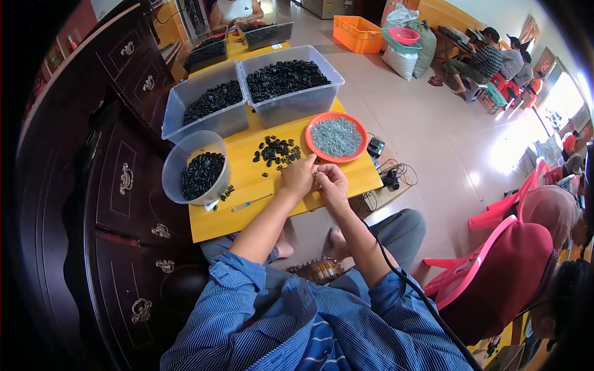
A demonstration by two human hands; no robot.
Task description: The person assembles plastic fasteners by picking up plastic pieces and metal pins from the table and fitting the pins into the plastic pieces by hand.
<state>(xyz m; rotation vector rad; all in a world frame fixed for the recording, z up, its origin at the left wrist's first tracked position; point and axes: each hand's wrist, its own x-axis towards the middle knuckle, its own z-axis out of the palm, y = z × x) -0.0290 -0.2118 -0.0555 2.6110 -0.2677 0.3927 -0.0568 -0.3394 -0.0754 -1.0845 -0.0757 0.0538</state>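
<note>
My left hand point(299, 177) and my right hand point(333, 183) meet over the front edge of the yellow table point(247, 221). Both have their fingers closed in a pinch, fingertips together; whatever they hold is too small and hidden to name. Just beyond them sits an orange-red plate point(310, 146) heaped with small clear pieces point(336, 137). Left of the plate, small black oval parts point(271, 151) lie loose in a pile, close to my left hand. A thin screwdriver-like tool point(250, 203) with a blue part lies left of my left forearm.
A round clear tub point(167, 178) of black parts stands at the table's left. Two clear bins point(281, 114) point(210, 130) of black parts stand behind. Dark drawers point(124, 191) rise at left. Cables point(399, 173) lie right of the table. A pink chair point(461, 272) and other people point(486, 65) are at right.
</note>
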